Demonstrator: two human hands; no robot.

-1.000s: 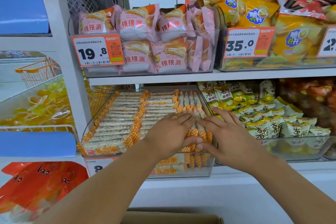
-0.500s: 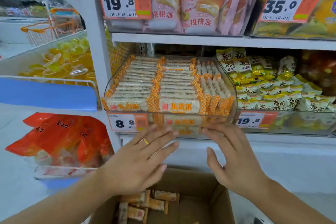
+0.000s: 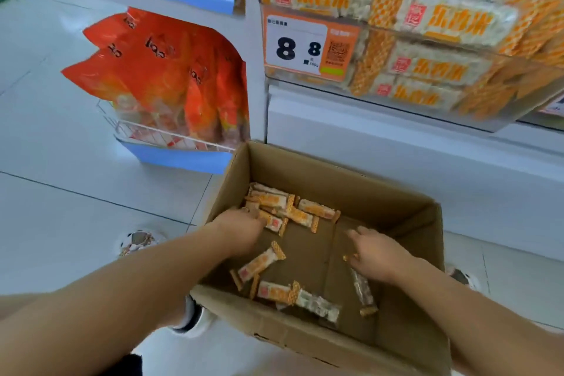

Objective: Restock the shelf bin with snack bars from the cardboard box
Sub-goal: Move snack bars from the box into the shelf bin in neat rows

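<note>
Both hands were down inside the box [image 3: 409,217], which sat on the floor [image 3: 61,192] at lower centre of the frame, below the shelf.

Left hand [image 3: 241,230] reached into the pile of bars [image 3: 293,210] at the box's far left corner. Fingers were buried among the wrappers, so I couldn't tell if it gripped one.

Right hand [image 3: 377,253] was at centre right of the box, fingers loosely curled over the bare cardboard bottom. An orange scrap showed at its fingertips; motion blur made it unclear whether that was a pinched wrapper end.

More loose bars lay toward the near side of the box: one tilted at centre [image 3: 259,262], a pair along the near wall [image 3: 296,296], and one under the right wrist [image 3: 363,290].

Bin [image 3: 311,78] sat at upper right, stacked full of the same bars, with an 8.8 price tag [image 3: 297,46] on its front left.

Orange bags [image 3: 158,70] stood in a wire basket [image 3: 171,137] at upper left. A shoe [image 3: 192,314] showed beside the box's near left corner.
</note>
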